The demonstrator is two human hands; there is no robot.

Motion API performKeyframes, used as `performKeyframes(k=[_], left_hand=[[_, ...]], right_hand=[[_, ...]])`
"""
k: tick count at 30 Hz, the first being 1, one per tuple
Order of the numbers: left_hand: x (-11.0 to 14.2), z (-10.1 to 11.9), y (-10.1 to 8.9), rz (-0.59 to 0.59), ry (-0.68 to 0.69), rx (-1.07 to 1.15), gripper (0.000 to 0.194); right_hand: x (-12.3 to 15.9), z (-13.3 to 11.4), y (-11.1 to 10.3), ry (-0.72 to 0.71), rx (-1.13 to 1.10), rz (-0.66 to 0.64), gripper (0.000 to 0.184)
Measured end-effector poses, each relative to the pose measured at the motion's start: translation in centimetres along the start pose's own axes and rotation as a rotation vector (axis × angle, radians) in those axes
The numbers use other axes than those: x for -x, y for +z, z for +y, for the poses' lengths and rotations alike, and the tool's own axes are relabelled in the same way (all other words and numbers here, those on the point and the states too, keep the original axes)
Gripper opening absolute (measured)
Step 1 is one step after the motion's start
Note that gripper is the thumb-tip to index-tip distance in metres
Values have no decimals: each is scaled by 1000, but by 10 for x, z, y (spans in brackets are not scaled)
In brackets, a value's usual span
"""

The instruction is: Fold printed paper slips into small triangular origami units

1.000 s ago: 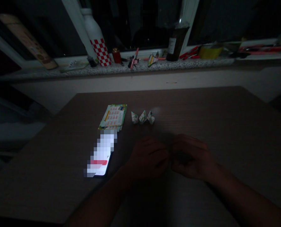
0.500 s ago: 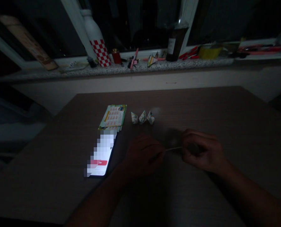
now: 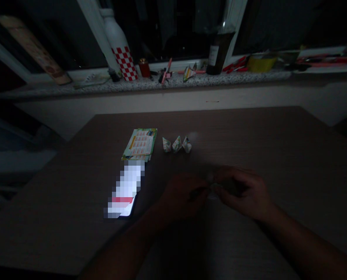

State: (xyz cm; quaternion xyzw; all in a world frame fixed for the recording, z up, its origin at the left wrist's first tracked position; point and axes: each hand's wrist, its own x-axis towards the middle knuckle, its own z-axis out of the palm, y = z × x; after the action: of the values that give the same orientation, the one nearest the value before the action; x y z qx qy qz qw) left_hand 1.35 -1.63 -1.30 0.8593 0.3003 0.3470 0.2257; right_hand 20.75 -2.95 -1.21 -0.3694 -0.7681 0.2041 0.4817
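The scene is very dark. My left hand (image 3: 180,196) and my right hand (image 3: 243,192) rest on the brown table (image 3: 278,147), fingertips pinched together over a small pale piece of paper (image 3: 212,188) between them. Its shape is hard to make out. Three small folded paper pieces (image 3: 177,144) stand in a row just beyond my hands. A stack of printed paper sheets (image 3: 140,144) lies to their left. A lit phone (image 3: 125,190) lies below that stack, left of my left hand.
A stone window sill (image 3: 150,83) runs along the back with a white bottle with red checks (image 3: 119,44), a dark glass bottle (image 3: 217,50), a small red can (image 3: 144,68), pens and other small items. The table's left edge drops off near the phone.
Half a second ago my hands were apart with a thin pale strip stretched between them. Now they have come back together, pinching the paper at the middle.
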Motion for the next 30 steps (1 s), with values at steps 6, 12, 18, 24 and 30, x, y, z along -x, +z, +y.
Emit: performKeyframes(k=[6, 12, 18, 24, 30], left_hand=[[-2, 2, -6, 7, -108, 145, 10], [-4, 8, -9, -11, -313, 343, 15], [-2, 7, -4, -73, -481, 645, 23], [-5, 6, -3, -126, -575, 873, 25], [-6, 6, -4, -189, -598, 921, 31]], right_hand=[[-1, -1, -1, 39, -90, -20, 5], [2, -5, 1, 171, -222, -80, 4], [3, -2, 3, 511, -626, -158, 9], [1, 2, 4, 613, -807, -191, 12], [2, 1, 6, 601, -872, -193, 20]])
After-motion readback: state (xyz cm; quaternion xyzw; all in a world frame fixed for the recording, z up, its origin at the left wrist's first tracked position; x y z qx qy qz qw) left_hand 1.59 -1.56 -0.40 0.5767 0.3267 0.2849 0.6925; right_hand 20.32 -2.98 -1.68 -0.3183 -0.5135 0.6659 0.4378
